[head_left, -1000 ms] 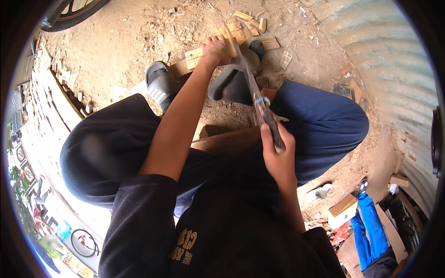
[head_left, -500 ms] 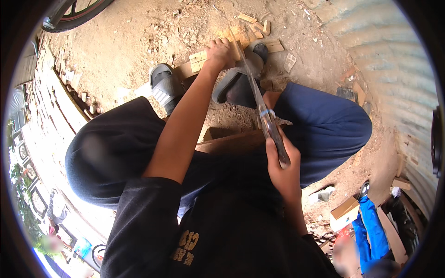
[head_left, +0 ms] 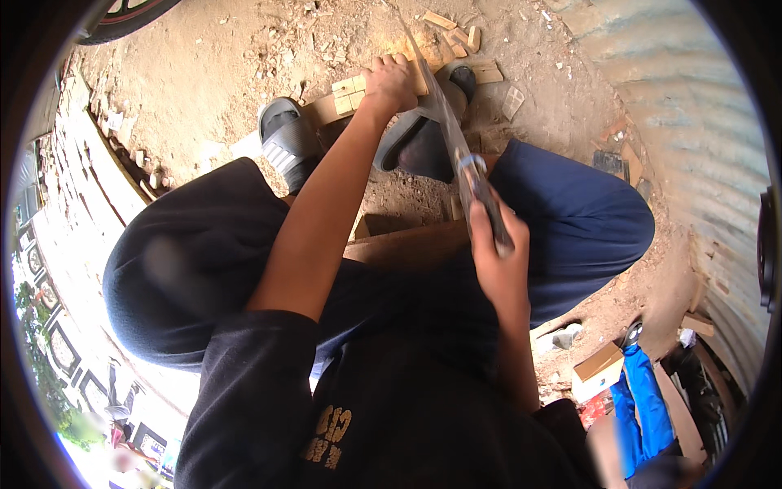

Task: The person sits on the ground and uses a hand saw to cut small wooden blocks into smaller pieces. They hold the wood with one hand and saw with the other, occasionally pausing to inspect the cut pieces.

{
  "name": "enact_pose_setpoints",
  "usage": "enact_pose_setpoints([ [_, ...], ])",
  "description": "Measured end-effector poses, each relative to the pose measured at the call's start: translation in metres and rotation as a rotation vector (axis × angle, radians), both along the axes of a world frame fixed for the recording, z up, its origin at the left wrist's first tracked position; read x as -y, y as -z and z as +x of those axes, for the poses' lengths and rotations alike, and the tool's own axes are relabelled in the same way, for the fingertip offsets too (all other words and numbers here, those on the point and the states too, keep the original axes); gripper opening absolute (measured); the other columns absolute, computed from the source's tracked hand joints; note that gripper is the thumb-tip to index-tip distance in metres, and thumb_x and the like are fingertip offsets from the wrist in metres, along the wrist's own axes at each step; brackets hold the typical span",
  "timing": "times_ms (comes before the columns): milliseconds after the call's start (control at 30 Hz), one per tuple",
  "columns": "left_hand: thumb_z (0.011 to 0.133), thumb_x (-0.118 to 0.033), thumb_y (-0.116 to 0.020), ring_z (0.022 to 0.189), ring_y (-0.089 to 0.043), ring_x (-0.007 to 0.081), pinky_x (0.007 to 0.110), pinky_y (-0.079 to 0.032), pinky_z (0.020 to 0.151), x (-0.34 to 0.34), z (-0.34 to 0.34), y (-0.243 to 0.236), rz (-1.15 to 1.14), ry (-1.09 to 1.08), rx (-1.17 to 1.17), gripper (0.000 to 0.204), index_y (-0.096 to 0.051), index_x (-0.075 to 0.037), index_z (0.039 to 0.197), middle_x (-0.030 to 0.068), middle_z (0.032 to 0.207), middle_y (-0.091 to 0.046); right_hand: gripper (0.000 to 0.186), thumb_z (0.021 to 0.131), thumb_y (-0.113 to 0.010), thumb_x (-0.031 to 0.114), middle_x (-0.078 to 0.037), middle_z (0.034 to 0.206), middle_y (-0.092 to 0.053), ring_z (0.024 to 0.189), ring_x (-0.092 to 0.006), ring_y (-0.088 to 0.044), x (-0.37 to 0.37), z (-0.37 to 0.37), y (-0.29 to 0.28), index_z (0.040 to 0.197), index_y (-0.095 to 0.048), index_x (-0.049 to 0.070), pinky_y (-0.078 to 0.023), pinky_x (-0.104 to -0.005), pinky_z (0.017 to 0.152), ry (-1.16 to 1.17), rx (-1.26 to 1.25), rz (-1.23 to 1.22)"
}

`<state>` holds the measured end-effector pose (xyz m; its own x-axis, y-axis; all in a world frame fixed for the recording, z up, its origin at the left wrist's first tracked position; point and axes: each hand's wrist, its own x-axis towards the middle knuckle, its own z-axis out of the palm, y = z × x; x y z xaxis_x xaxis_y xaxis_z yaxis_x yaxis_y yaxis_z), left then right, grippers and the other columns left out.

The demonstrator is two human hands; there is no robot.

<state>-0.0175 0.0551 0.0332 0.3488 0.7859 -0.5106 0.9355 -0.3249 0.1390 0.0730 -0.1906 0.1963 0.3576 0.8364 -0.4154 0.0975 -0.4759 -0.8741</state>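
My right hand [head_left: 501, 248] is wrapped round the dark handle of a handsaw [head_left: 446, 114]. Its long blade points away from me and runs just to the right of my left hand. My left hand [head_left: 389, 84] presses down on a light piece of wood [head_left: 421, 79], fingers curled over it. Several small cut wooden blocks [head_left: 349, 94] sit beside that hand, on top of a longer wooden board [head_left: 322, 112]. My sandalled feet [head_left: 285, 143] are by this board, and the blade passes over the right one. The cutting edge's contact with the wood is hard to make out.
Small wood offcuts [head_left: 456, 37] and sawdust lie on the dirt beyond the blade. A corrugated metal sheet [head_left: 692, 106] rises at the right. Someone in blue trousers [head_left: 648, 399] is at the lower right, near an open cardboard box [head_left: 599, 371]. A wheel [head_left: 122, 20] shows at the upper left.
My right hand has pushed the handsaw forward, away from me, so the blade reaches farther past the wood. My left hand stays on the piece of wood.
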Motion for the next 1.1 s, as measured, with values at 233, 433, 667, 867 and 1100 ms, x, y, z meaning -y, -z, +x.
enact_pose_setpoints([
  [233,0.075,-0.025,-0.071,0.129,-0.043,0.0334,0.052,-0.036,0.106,0.0,-0.003,0.002,0.038,-0.017,-0.022,0.071,-0.041,0.001,0.134,0.0186,0.134,-0.049,0.033,0.099,-0.054,0.011,-0.011,0.099,-0.065,0.092,-0.015,-0.06,-0.007,-0.005,0.02,0.127,-0.058,-0.004,-0.048,-0.0289,0.082,-0.07,0.193,0.168],
  [433,0.074,-0.028,-0.073,0.126,-0.046,0.0311,0.052,-0.039,0.102,0.003,-0.002,0.005,0.07,0.011,0.007,0.071,-0.044,-0.001,0.133,0.0165,0.132,-0.051,0.033,0.096,-0.057,0.014,-0.024,0.088,-0.067,0.084,-0.0295,-0.071,-0.064,-0.008,0.043,0.122,-0.059,-0.005,-0.051,-0.0365,0.075,-0.114,0.239,0.08],
  [667,0.074,-0.027,-0.073,0.123,-0.048,0.0303,0.053,-0.039,0.1,0.005,-0.006,0.006,0.146,0.008,0.007,0.064,-0.048,-0.003,0.128,0.0154,0.128,-0.053,0.034,0.095,-0.058,0.01,-0.018,0.104,-0.069,0.091,-0.0176,-0.067,-0.04,-0.012,0.037,0.127,-0.058,-0.003,-0.051,-0.032,0.083,-0.062,0.149,0.188],
  [867,0.076,-0.026,-0.072,0.126,-0.047,0.031,0.055,-0.037,0.103,0.01,-0.006,0.001,0.133,0.012,0.031,0.065,-0.046,-0.004,0.131,0.0155,0.13,-0.053,0.029,0.096,-0.058,0.017,-0.018,0.09,-0.071,0.085,-0.0188,-0.067,-0.087,-0.009,0.055,0.116,-0.065,-0.003,-0.05,-0.0333,0.079,-0.055,0.167,0.135],
  [1100,0.079,-0.026,-0.07,0.13,-0.044,0.0311,0.057,-0.036,0.105,0.008,-0.008,-0.004,0.052,0.03,0.031,0.068,-0.042,-0.003,0.136,0.0157,0.133,-0.05,0.037,0.095,-0.057,0.008,-0.016,0.101,-0.07,0.089,-0.0158,-0.067,-0.063,-0.025,0.054,0.13,-0.056,-0.004,-0.051,-0.0306,0.078,-0.091,0.233,0.197],
])
